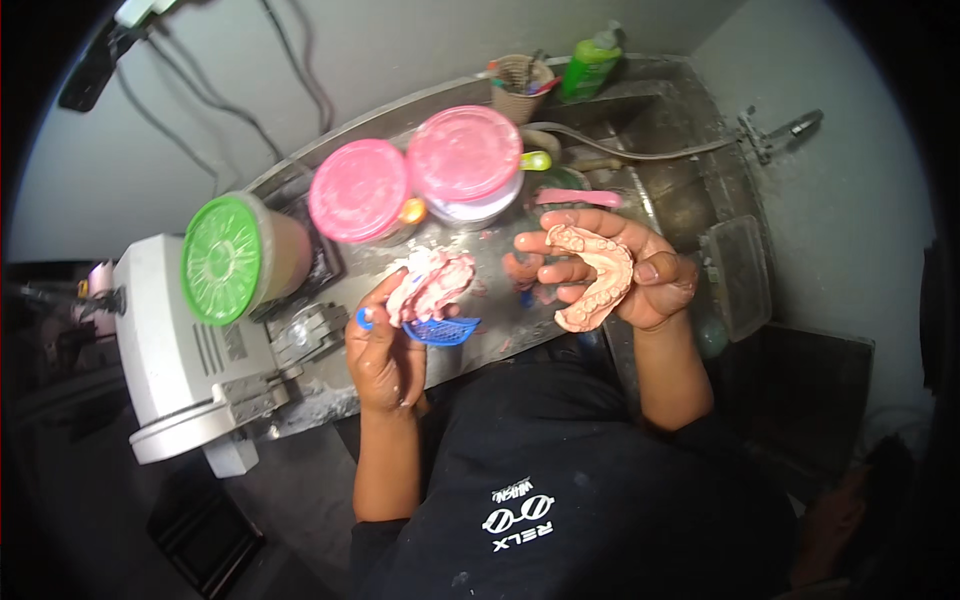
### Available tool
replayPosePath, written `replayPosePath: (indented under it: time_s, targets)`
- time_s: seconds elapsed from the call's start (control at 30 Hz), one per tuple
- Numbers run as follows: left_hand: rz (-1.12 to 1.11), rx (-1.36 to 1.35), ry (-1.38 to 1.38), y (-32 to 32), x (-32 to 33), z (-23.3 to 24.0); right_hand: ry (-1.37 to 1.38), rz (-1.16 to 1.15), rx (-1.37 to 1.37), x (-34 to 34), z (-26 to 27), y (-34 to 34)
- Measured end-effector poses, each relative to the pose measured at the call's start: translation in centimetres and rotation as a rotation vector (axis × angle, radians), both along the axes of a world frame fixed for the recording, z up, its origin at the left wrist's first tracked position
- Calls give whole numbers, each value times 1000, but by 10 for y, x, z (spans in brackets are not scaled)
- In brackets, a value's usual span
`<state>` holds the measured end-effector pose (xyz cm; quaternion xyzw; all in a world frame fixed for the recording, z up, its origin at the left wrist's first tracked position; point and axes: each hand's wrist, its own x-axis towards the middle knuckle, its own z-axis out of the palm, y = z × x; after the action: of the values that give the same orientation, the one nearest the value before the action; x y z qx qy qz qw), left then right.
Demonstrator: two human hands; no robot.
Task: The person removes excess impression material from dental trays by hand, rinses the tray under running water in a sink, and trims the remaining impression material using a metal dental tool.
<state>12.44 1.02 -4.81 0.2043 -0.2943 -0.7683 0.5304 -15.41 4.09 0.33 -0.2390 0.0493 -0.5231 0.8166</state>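
My left hand [386, 360] grips a blue perforated dental impression tray [442, 331] by its handle side. A torn, lumpy mass of pink impression material [435, 281] sits on and above the tray, partly over my fingers. Across from it, my right hand [656, 289] holds a peach-coloured, horseshoe-shaped dental cast [613, 270], thumb on the outer curve and fingers behind. Its tooth row faces up toward me. The two hands are apart, both raised over the metal counter [487, 247]. Bits of pink material are smeared on the counter between them.
Pink-lidded tubs [465, 154] and a green-lidded tub [221, 259] stand behind and left. A white bench machine [176, 337] is at far left. A pink spatula [577, 198] lies beyond my right hand, near a sink [682, 187], a cup of tools [517, 94] and a green pump bottle [590, 69].
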Motion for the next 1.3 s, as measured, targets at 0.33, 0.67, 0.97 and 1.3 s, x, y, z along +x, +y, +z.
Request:
replayPosePath:
  time_s: [0.33, 0.67, 0.97, 1.3]
  targets:
    - [213, -116, -71, 18, 56, 25, 1301, 60, 172, 121, -132, -4]
    - [494, -518, -168, 33, 102, 21, 2061, -276, -461, 188, -173, 1]
    - [699, -464, -117, 41, 96, 15, 1079, -676, -404, 209, 25, -10]
    - [735, -498, -251, 44, 100, 6, 1115, -693, -547, 221, 29, -19]
